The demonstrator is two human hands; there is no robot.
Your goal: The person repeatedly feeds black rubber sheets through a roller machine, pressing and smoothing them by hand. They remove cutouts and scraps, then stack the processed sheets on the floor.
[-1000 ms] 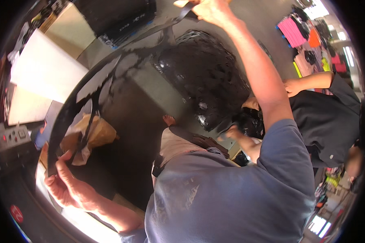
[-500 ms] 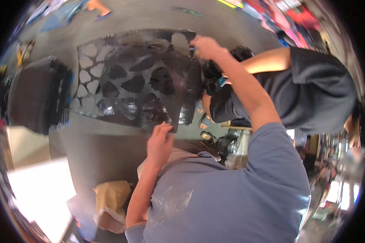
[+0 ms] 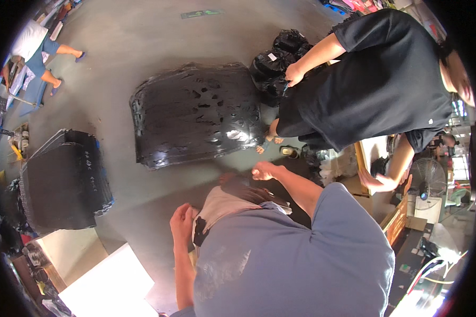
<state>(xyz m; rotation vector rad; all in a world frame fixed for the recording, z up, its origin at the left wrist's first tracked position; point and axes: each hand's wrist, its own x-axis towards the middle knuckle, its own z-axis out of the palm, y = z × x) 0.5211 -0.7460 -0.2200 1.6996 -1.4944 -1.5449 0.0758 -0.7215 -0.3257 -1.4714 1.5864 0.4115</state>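
head view: the black cut-out sheet [image 3: 195, 113], held up a moment earlier, lay dropped at frame centre; left hand [image 3: 182, 222] and right hand [image 3: 264, 170] hung loosely curled, pinching nothing.

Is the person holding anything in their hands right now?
No. The left hand and right hand are both empty; the black cut-out sheet lies on the floor.
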